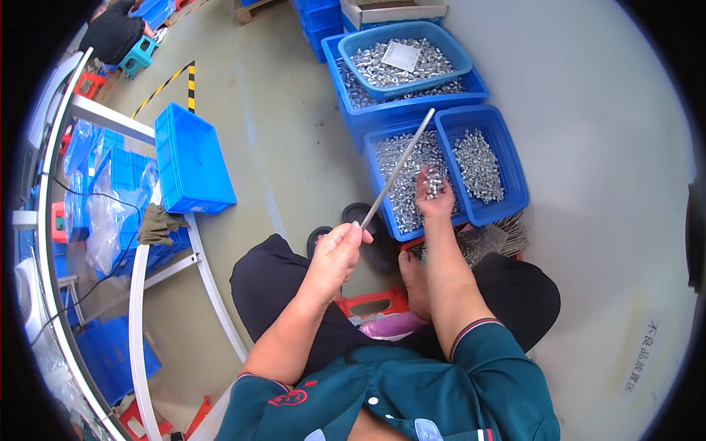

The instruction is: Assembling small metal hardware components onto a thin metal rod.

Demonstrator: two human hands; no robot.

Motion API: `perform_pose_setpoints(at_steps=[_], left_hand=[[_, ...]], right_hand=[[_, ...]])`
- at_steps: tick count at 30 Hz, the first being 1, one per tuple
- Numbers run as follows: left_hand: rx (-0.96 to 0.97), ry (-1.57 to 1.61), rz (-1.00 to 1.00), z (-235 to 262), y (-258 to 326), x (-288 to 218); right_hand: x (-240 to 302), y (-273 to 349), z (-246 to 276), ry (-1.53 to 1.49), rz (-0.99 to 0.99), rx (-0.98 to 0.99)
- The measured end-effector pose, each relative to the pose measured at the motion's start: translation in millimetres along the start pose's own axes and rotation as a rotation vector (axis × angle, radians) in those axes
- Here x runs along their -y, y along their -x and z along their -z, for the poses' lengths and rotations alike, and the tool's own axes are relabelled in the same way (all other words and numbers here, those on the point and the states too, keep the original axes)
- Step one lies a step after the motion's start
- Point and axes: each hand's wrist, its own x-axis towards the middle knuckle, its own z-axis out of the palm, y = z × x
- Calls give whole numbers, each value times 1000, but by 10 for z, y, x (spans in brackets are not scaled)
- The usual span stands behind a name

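My left hand (338, 257) is closed around the lower end of a thin, straight metal rod (401, 162). The rod slants up and to the right, its far end above the bins. Palm up and fingers curled, my right hand (437, 204) cups a small pile of short silvery metal sleeves (434, 184). This hand is over a blue bin (376, 187) filled with loose pieces of the same kind. Touching that bin on its right is a blue basket (521, 187) with more small metal pieces (478, 165).
Behind these, a light-blue basket (465, 62) of metal pieces, with a paper label (401, 56) on top, sits in a larger blue bin (346, 99). Thin rods (516, 234) lie near my right knee. To the left stand a metal frame (137, 323) and a blue crate (193, 158).
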Motion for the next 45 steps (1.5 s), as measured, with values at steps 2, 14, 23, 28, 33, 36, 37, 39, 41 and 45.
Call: perform_pose_setpoints(at_steps=[2,14,23,28,33,36,37,39,41,45], left_hand=[[8,-13,-5,-27,-12,19],[-24,-16,-19,-36,49,72],[-79,-55,-91,-36,146,21],[-76,-65,-158,25,186,63],[-112,-77,-176,68,260,23],[-106,-63,-221,110,281,2],[-101,-66,-244,110,293,-2],[-98,-59,-264,138,291,10],[-102,-52,-275,135,293,22],[-124,-50,-295,164,349,14]], right_hand=[[37,-48,36,19,28,-129],[-50,106,-142,-21,-36,-32],[-99,168,-648,188,11,-59],[-61,323,-743,192,28,-87],[-138,438,-1105,217,-118,23],[-259,581,-1519,372,-33,11],[-259,615,-1697,365,-23,4],[-260,748,-2008,404,-40,48],[-190,871,-2311,442,-46,77],[-167,1133,-2777,471,-6,55]])
